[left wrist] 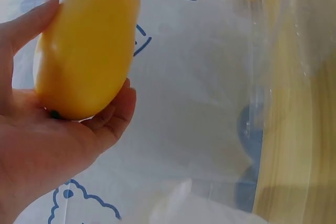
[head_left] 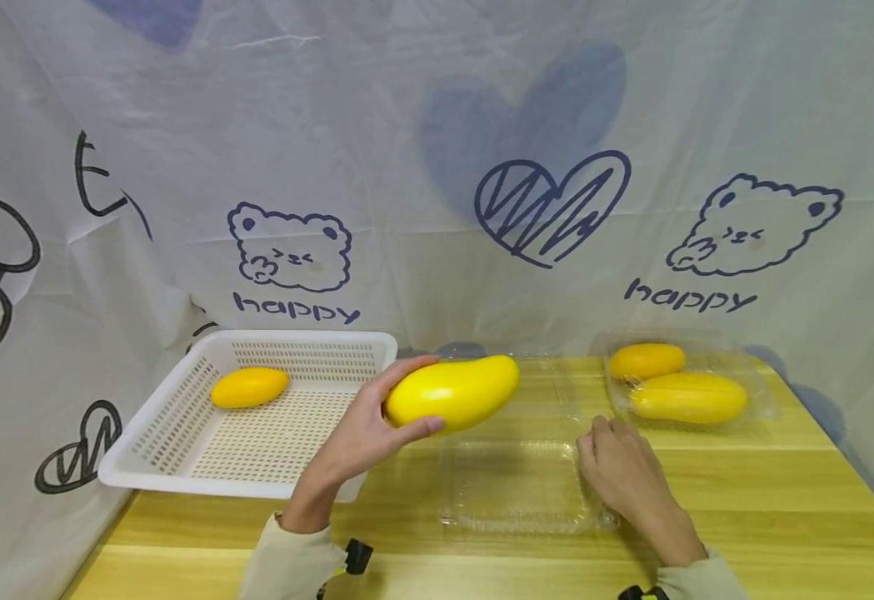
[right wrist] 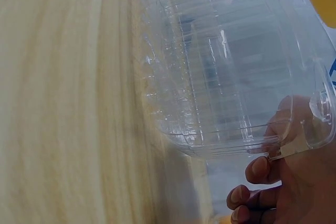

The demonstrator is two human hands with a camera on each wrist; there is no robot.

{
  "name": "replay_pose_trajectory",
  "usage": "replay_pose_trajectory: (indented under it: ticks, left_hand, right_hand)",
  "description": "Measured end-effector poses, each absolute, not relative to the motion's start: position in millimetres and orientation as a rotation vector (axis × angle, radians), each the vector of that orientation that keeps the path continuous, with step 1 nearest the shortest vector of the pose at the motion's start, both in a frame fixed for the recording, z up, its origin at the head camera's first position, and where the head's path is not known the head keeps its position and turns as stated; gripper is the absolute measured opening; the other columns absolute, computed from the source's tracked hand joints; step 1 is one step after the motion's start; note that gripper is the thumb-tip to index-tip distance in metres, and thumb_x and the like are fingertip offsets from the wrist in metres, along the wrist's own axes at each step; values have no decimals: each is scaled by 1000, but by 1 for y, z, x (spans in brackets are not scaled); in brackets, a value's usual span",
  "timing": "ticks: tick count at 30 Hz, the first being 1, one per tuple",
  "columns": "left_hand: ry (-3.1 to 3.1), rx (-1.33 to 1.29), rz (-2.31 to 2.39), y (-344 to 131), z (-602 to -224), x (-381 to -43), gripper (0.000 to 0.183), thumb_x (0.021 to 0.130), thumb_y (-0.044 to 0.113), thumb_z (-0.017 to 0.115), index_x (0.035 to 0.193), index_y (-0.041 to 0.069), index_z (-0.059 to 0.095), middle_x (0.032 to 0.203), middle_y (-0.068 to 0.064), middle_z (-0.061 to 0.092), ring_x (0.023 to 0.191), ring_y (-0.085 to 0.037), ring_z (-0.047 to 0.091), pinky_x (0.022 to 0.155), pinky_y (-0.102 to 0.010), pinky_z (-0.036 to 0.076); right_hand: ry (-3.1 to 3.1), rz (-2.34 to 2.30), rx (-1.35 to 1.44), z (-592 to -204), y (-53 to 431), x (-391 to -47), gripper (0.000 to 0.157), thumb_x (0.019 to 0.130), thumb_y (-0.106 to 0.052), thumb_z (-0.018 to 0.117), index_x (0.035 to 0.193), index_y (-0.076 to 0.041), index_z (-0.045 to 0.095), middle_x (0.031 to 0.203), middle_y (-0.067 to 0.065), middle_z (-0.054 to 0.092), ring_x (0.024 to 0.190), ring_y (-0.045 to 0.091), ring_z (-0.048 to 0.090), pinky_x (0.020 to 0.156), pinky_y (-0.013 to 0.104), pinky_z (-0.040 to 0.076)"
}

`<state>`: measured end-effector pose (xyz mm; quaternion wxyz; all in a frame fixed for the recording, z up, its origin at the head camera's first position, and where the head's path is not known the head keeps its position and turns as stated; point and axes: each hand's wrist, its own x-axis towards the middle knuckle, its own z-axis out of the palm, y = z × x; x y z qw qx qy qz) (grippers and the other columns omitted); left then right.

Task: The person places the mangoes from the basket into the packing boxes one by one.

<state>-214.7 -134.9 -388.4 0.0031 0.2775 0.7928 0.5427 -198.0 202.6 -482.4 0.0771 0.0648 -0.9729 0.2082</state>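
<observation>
My left hand grips a large, glossy yellow mango, held up above the table between thumb and fingers. A small dark green spot shows at the mango's palm end in the left wrist view. Beneath and to the right of it lies a clear plastic clamshell box, its lid folded open toward the back. My right hand pinches the box's right rim; in the right wrist view its thumb shows through the clear wall, the other fingers curled outside.
On the left stands a white perforated plastic basket with one mango inside. At the back right a clear box holds two mangoes, a smaller one behind a longer one. A printed white curtain hangs behind the wooden table.
</observation>
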Motion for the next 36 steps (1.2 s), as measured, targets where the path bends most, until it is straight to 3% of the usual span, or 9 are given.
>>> replay_pose_trajectory:
  ticks: [7,22,36]
  left_hand:
    - [2450,904,1603,-118,-391,-216,71,86,16,82,150,22,51,150,-1,50,118,-26,57,100,-48,47]
    - [2401,1060,1339,-95,-407,-220,67,93,17,76,153,17,47,146,-10,47,120,-25,52,105,-46,42]
    - [2319,1116,1250,-82,-427,-219,65,95,21,68,154,7,44,143,-15,43,118,-24,50,100,-36,45]
  right_hand:
    - [-2921,628,187,-483,202,-199,27,104,-16,42,79,-9,50,76,6,48,71,25,45,66,40,41]
    - [-2909,615,187,-481,202,-197,28,104,-15,42,77,-10,48,74,6,45,69,25,43,64,39,38]
    - [-2898,603,181,-480,202,-198,26,103,-15,43,79,-8,48,73,7,46,68,25,44,62,40,40]
